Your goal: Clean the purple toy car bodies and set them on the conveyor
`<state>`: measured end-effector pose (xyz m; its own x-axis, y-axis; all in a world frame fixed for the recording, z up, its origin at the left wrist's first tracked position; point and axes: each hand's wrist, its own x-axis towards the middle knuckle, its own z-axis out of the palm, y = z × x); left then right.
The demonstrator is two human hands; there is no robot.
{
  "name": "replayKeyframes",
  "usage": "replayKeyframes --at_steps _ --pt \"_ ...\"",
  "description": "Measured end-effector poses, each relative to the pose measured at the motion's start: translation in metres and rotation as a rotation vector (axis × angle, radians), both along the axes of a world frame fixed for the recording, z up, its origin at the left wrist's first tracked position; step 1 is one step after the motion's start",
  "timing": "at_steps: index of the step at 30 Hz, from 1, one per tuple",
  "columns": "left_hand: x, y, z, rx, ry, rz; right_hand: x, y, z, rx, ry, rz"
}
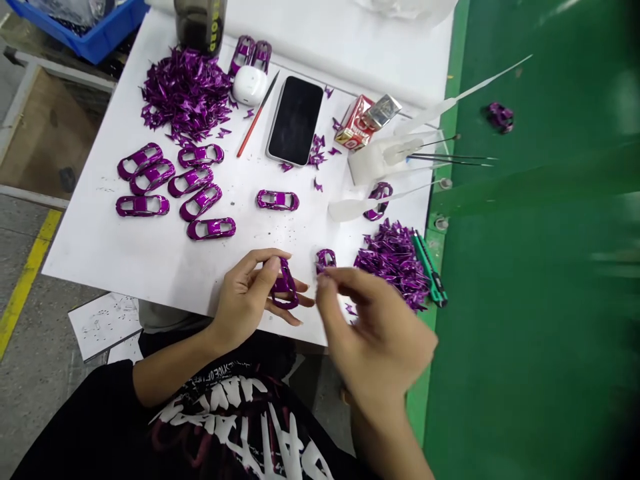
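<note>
My left hand (245, 297) holds a purple toy car shell (286, 285) between thumb and fingers, near the table's front edge. Just right of it is my right hand (375, 327), thumb and forefinger pinched together; what they hold, if anything, is too small to make out. Behind the fingertips lies another purple car shell (325, 259), partly hidden. Several car shells (213, 229) lie at the left, and a single shell (278, 200) sits mid-table. A heap of small purple pieces (393, 263) is beside my right hand.
A larger purple heap (185, 93) lies at the back left, near a dark bottle (200, 23). Also there are a phone (295, 120), red brush (257, 115), white case (249, 85), red box (356, 123), white holder with thin tools (373, 160) and green cutter (430, 270).
</note>
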<state>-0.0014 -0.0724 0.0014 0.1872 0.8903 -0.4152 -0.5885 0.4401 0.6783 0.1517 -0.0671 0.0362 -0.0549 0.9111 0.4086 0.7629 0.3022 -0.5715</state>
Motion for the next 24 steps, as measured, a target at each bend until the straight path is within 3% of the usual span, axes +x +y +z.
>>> replayKeyframes --at_steps 4,7,12,17,24 --pt "0.003 0.001 0.002 -0.015 0.097 0.054 -0.021 -0.008 -0.006 0.254 -0.112 0.175" --pt "0.004 0.002 0.003 -0.015 0.132 0.071 -0.022 -0.005 -0.015 0.304 -0.109 0.192" --pt "0.006 0.003 0.005 -0.043 0.092 0.101 -0.018 -0.006 -0.015 0.297 -0.143 0.209" --pt "0.007 -0.003 0.009 -0.046 0.118 0.173 -0.025 -0.014 -0.009 0.101 -0.049 0.182" --pt "0.007 -0.014 0.009 -0.070 0.173 0.311 -0.054 -0.030 -0.021 0.157 -0.099 0.060"
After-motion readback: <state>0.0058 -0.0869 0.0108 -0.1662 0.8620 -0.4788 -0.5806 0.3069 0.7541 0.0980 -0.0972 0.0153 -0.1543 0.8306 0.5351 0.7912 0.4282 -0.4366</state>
